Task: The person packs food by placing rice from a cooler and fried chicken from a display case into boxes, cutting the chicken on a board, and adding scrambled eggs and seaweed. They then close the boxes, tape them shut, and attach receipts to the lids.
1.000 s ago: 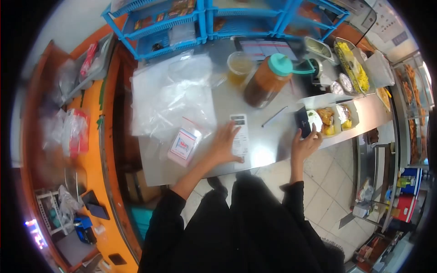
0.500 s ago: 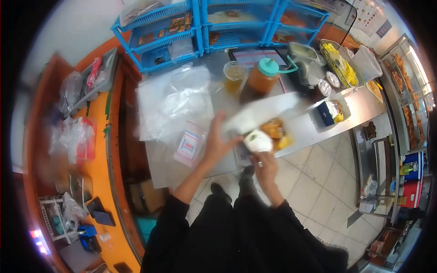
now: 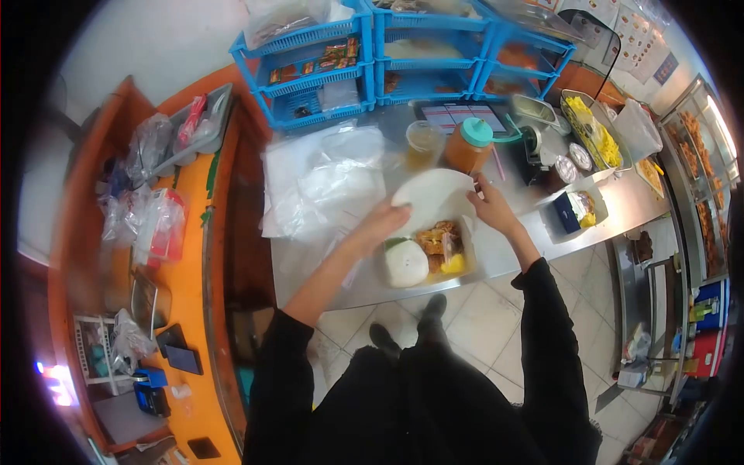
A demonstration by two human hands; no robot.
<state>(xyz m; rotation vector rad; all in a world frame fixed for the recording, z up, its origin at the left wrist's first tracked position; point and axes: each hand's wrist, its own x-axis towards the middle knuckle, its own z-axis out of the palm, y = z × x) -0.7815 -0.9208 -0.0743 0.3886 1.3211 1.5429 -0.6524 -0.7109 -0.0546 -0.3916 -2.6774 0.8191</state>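
Observation:
An open takeaway box (image 3: 471, 263) lies near the front edge of the metal counter, its white lid (image 3: 435, 200) raised on the far side. Inside are a white rounded portion (image 3: 406, 263), browned food pieces (image 3: 435, 239) and something yellow (image 3: 452, 264). My left hand (image 3: 381, 222) grips the lid's left side, thumb on its inner face. At the lid's right corner my right hand (image 3: 491, 204) holds the edge between thumb and fingers. Just behind the lid stand an orange sauce bottle (image 3: 466, 149) with a teal cap and a lidded clear cup (image 3: 424, 144).
Clear plastic bags (image 3: 325, 174) lie left on the counter (image 3: 310, 275). Blue shelves (image 3: 314, 81) stand behind. To the right are a second box (image 3: 573, 213), foil-topped cups (image 3: 579, 156) and a basket (image 3: 595, 133) of yellow packets. An orange side counter (image 3: 203, 310) runs along the left.
The box has moved left and now sits lower on the counter. My right hand has gone from the box's near edge to the lid's right corner; my left hand now grips the lid.

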